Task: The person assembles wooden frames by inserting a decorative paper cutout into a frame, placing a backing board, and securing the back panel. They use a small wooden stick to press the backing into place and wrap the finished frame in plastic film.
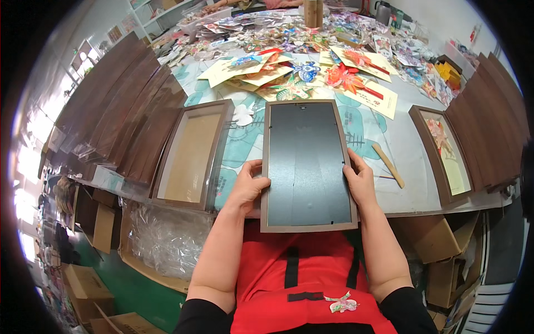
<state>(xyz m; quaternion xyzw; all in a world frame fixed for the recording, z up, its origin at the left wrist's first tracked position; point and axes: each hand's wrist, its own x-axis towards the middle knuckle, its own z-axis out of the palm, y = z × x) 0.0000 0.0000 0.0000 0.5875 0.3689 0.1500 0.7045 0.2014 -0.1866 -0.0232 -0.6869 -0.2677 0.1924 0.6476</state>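
Observation:
Between both hands I hold a brown picture frame (306, 167), its black backing board facing up and a small hanger near the far end. My left hand (248, 186) grips its left edge, thumb on top. On the right edge my right hand (360, 181) does the same. The near end of the frame overhangs the table edge, above my red apron (300, 278). A wooden stick-like tool (388, 165) lies right of my right hand. Beyond the frame are cream cards (356, 83) bearing colourful cut-out figures.
Brown frames stand in rows at left (122, 106) and right (489, 122); an upright one (435, 136) at right shows a card inside. Small colourful pieces (267, 36) heap the far table. Below the edge, a cardboard box (167, 236) holds clear plastic film.

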